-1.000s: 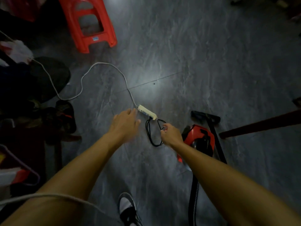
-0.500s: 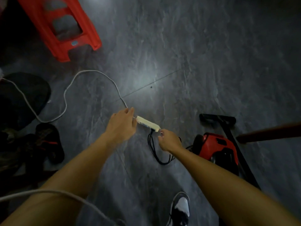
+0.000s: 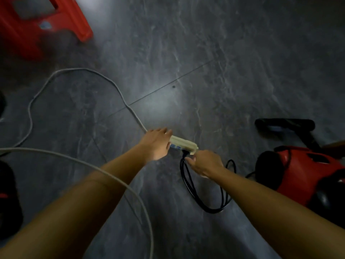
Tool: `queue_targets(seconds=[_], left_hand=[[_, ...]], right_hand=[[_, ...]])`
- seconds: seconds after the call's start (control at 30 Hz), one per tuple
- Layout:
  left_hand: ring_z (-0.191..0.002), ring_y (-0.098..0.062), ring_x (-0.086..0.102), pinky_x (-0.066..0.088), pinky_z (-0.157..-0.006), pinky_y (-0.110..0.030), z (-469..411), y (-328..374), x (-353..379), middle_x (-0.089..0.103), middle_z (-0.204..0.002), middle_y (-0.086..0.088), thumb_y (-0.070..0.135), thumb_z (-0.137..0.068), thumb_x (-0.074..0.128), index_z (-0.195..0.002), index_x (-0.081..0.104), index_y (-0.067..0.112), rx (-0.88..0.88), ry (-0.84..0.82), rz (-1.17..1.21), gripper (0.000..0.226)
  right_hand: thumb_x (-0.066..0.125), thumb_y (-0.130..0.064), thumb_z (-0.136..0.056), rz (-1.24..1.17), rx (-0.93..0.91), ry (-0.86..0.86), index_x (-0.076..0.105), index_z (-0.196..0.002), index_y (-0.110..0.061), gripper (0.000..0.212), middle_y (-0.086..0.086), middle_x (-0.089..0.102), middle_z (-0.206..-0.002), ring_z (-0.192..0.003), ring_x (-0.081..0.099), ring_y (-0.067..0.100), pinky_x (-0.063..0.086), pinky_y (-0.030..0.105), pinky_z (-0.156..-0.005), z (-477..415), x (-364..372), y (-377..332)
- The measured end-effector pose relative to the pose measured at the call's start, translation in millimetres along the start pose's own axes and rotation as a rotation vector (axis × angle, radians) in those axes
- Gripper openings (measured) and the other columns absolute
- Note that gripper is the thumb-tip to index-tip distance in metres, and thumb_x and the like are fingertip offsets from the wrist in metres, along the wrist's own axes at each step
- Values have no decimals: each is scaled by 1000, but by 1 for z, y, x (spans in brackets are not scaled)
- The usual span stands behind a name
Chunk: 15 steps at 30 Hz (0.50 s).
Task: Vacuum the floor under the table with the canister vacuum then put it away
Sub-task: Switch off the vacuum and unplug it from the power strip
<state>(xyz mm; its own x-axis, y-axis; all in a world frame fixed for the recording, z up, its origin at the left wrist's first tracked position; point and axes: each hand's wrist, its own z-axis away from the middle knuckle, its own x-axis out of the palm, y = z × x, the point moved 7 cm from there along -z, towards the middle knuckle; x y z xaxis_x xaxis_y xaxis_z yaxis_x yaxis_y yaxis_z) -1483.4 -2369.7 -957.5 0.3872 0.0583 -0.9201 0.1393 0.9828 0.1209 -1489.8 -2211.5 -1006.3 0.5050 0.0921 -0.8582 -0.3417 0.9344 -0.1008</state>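
Vacuum plug (image 3: 187, 153) now at power strip (image 3: 183, 143); left hand (image 3: 155, 143) grips strip.

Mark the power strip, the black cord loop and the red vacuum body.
power strip (image 3: 183, 143), head view, middle of its cream casing.
black cord loop (image 3: 188, 186), head view, left strand on the floor.
red vacuum body (image 3: 300, 171), head view, top of the red shell.

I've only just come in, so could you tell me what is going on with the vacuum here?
A person is crouched over the grey floor, steadying a cream power strip with the left hand. The right hand pinches the vacuum's black plug at the strip's end; whether it is fully seated is unclear. The black cord loops back to the red canister vacuum on the right.
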Motion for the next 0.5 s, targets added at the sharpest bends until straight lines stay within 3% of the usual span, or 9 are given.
queue_targets(seconds=[0.13, 0.27, 0.37, 0.5], left_hand=[[-117, -29, 52, 42, -99, -42, -27, 5, 31, 49, -132, -9, 28, -95, 43, -134, 39, 13, 89, -1, -63, 42], [-115, -28, 52, 43, -97, -44, -42, 16, 48, 50, -128, -8, 29, -94, 44, -128, 42, 13, 184, -7, -166, 38], [-123, -30, 47, 40, -101, -44, -47, 19, 51, 42, -140, -12, 26, -94, 43, -136, 37, 10, 170, -20, -197, 45], [-141, -32, 25, 29, -113, -44, -45, 25, 64, 17, -157, -15, 22, -93, 46, -149, 11, 5, 109, -50, -222, 68]], right_hand=[[37, -61, -93, -11, 7, 85, 68, -86, -14, 58, 5, 61, -79, -77, 65, 28, 46, 32, -59, -19, 14, -1], [38, -60, -94, -86, 55, 146, 64, -77, -15, 55, 5, 58, -73, -69, 61, 25, 35, 27, -49, -26, 28, -2], [42, -58, -92, -217, 140, 178, 68, -90, -9, 55, 10, 68, -87, -77, 65, 28, 31, 27, -48, -28, 33, 3], [50, -50, -92, -354, 209, 164, 70, -98, -8, 47, 12, 70, -99, -87, 67, 29, 38, 29, -57, -27, 40, -1]])
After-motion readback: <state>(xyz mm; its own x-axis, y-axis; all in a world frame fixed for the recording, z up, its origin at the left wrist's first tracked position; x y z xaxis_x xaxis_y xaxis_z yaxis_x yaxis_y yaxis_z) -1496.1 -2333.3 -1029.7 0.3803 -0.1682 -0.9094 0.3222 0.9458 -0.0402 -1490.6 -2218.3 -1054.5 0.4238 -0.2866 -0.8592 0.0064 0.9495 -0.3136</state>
